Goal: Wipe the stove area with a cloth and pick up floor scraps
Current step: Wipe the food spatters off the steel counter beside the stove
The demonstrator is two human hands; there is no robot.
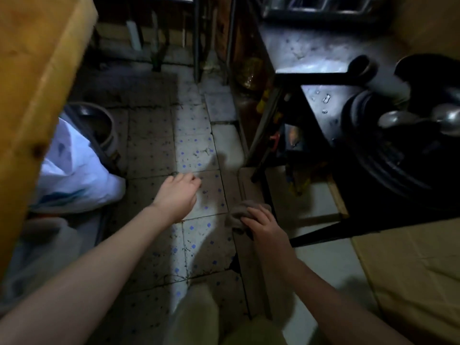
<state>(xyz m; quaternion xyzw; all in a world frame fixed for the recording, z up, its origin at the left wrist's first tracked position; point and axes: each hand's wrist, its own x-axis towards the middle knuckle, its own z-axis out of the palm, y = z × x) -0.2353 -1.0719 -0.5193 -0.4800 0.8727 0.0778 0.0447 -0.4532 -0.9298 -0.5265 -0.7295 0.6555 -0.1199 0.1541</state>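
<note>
Yellow wood fills the upper left of the frame: the thick yellow wooden slab (37, 70). Below it, at the left edge, a white plastic bag (74, 175) slumps in front of a round metal pot (99, 123).

Left of centre, my left hand (178, 192) reaches low over the pale floor tiles with blue dots (191, 145), fingers curled downward. I cannot tell whether they pinch anything. The small dark scraps (202, 152) lie scattered over the tiles just beyond my knuckles. They look light, thin and flat to the floor, so I judge each needs a fingertip pinch or a nail under its edge. Some may be stuck down.

Right of centre, the grey-brown crumpled cloth (245, 212) is bunched under my right hand (263, 225), whose fingers curl over it and hold it against the floor beside the foot of the black metal stove frame (313, 80). The cloth is soft and limp. It will fold wherever I take it, so a gathered handful in the palm suits it best.

At the right, the grimy stove top (321, 95) carries pale crumbs beside a black round wok (388, 155), and it looks greasy.
</note>
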